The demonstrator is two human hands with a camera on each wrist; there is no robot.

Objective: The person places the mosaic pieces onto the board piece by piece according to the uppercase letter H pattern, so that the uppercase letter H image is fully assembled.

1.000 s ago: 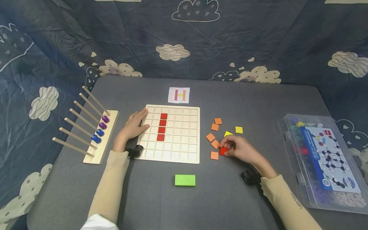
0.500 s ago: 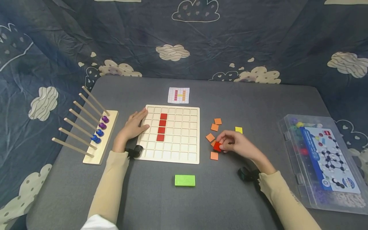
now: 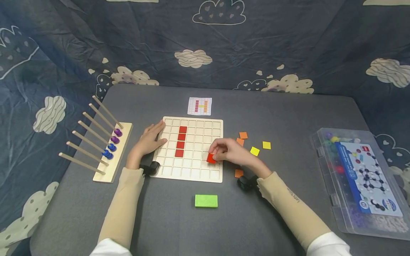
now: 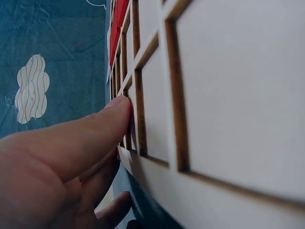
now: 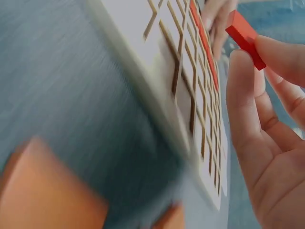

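Note:
My right hand point(image 3: 231, 152) pinches a red square tile point(image 3: 210, 158) between thumb and fingers. It hangs above the right part of a wooden grid board point(image 3: 192, 173); in the right wrist view the tile point(image 5: 244, 39) is tilted and apart from the board. On the board, a column of red tiles point(image 3: 181, 137) fills several cells left of the middle. My left hand point(image 3: 148, 143) rests at the board's left edge, fingers extended, and the left wrist view has its thumb point(image 4: 90, 131) lying on the rim.
Orange tiles point(image 3: 243, 135) and two yellow tiles point(image 3: 266, 145) lie right of the board, some orange ones hidden by the right arm. A pattern card point(image 3: 199, 106) lies behind. Around stand a peg rack point(image 3: 112, 167), a green block point(image 3: 206, 201) and a clear plastic case point(image 3: 368, 177).
My right hand has picked the red tile up from beside the orange tiles and carried it left over the board. My left hand stays where it was.

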